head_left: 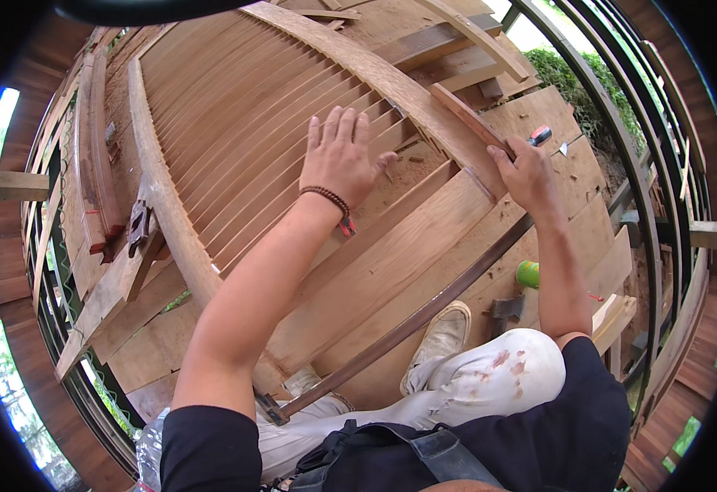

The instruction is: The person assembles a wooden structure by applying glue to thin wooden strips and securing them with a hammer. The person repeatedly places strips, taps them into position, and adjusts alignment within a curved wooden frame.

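Observation:
A large wooden louvred panel (407,254) lies in front of me, with many thin slats (235,107) between its side rails. My left hand (338,156) is over the slats near the gap at their near end, palm down, fingers spread, holding nothing. At the right rail (366,66), my right hand (526,176) is closed around the near end of a narrow wooden strip (466,116), which points away from me. A red-and-blue tool handle (540,135) shows just beyond that hand; whether the hand touches it is hidden. A red-and-black tool (347,226) shows beside my left wrist.
A long dark metal bar clamp (416,320) runs along the panel's near end, above my shoes. A green can (528,274) lies to the right. Loose boards (448,57) are stacked at the far right, dark timbers (96,156) at the left. Metal railings (612,107) border the floor.

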A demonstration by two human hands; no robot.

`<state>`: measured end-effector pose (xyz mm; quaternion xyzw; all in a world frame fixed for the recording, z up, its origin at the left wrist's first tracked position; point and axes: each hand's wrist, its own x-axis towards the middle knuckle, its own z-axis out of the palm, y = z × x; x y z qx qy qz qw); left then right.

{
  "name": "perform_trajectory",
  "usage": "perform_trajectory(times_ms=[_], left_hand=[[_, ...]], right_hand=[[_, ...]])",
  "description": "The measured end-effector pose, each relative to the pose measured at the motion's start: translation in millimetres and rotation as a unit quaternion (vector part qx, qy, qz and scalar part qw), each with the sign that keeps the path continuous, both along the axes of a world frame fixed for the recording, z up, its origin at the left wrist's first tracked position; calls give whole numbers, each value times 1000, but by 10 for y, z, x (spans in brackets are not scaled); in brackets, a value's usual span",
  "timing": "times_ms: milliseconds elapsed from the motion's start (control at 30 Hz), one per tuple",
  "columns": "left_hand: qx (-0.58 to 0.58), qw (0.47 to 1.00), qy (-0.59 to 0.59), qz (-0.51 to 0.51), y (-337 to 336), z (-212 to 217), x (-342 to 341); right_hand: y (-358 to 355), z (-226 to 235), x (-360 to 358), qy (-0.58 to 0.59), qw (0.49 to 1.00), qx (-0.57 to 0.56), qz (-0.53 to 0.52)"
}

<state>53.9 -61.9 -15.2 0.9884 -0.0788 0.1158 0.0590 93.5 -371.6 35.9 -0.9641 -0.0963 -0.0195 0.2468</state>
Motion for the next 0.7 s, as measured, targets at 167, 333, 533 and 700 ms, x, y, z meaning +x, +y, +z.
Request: perform_trajectory(times_ms=[167, 333, 533, 700], left_hand=[[45, 999, 7, -16, -70, -63, -34], [12, 999, -20, -34, -58, 55, -61], [25, 1000, 1, -9, 104, 130, -408], [-3, 997, 25, 68, 65, 196, -377]], right_hand=[[-97, -98, -7, -5, 1000, -10, 12], [-78, -89, 9, -10, 1000, 0, 24], [-38, -104, 8, -24, 1000, -12, 16], [4, -55, 12, -9, 1000, -20, -4]])
